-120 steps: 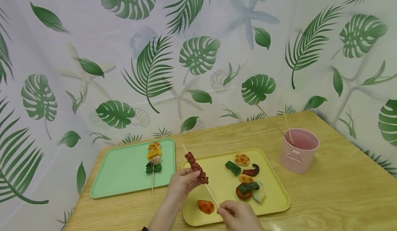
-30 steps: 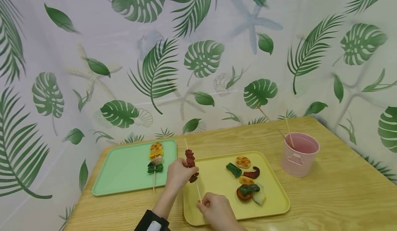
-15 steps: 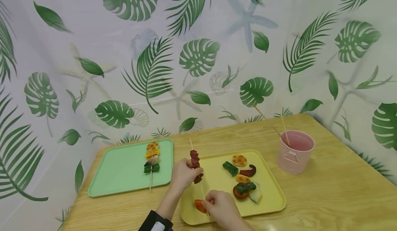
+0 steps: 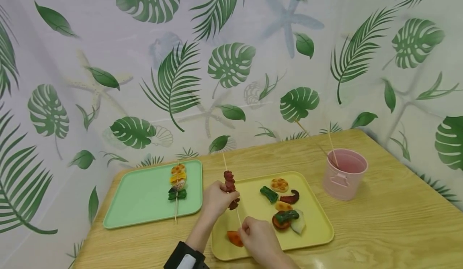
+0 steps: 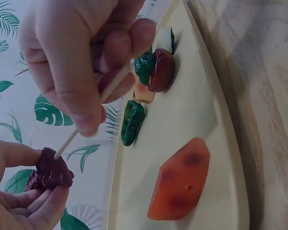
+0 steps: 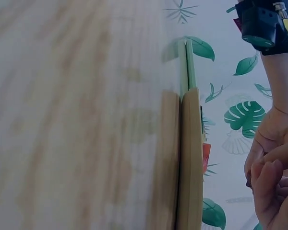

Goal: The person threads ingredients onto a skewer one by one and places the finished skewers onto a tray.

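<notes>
- While the dark red piece [image 4: 230,188] on the skewer [image 4: 231,194] is gripped by the curled fingers of the left hand [image 4: 216,200], the stick is held above the yellow tray [image 4: 314,237].
- The skewer's lower end is pinched by the right hand [image 4: 257,237], fingers curled.
- An orange-red piece [image 5: 180,179] lies on the tray, just beside that hand.

no legible text or labels

Both hands are bare; the left wrist [image 4: 186,257] wears a black strapped camera unit with a white patch.
</notes>
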### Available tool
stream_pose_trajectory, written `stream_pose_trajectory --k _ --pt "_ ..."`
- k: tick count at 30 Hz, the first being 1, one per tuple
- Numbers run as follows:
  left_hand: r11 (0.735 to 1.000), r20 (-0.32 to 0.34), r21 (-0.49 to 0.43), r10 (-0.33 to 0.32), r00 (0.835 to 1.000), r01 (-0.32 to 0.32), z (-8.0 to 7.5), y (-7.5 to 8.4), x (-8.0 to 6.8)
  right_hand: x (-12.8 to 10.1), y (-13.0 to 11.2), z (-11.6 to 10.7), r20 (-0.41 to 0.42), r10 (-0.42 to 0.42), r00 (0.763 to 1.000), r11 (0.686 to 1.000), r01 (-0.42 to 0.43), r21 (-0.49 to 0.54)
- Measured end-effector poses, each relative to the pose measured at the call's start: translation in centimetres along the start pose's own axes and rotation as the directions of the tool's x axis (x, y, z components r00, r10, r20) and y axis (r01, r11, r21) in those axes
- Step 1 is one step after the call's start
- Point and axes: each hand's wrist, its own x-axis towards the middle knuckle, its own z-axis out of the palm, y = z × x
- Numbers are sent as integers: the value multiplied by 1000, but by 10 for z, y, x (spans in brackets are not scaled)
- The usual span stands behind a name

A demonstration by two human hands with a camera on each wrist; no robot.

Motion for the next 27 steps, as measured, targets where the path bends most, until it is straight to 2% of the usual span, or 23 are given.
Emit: stream_pose_trajectory --k 2,4,9,13,17,21,24,27 --pt "1000 -9 23 -3 1000 3 0 0 0 0 0 1 -26 -41 999 998 39 -54" --pt "1000 -14 29 -6 1000 7 -1 -2 1 0 0 1 -18 -50 999 996 49 -78" --pt "1000 23 -5 -29 999 29 -8 -7 0 1 -1 -7 69 -4 998 1000 6 -19" --pt "999 87 23 -35 996 33 -23 -13 1 0 3 -19 8 9 1000 999 -9 -41" --pt "996 113 87 -24 993 14 -43 -18 4 -3 10 -28 -47 29 998 997 -33 -72" --pt "989 63 145 -52 997 42 -69 -25 6 -5 14 -29 -48 76 996 996 -78 -49" --pt "980 -3 170 -102 995 101 -89 -33 11 -5 15 -28 -52 89 995 995 -92 -42" --pt "969 -55 168 -174 983 180 -108 -43 17 -7 16 -29 -49 95 994 995 -97 -33"
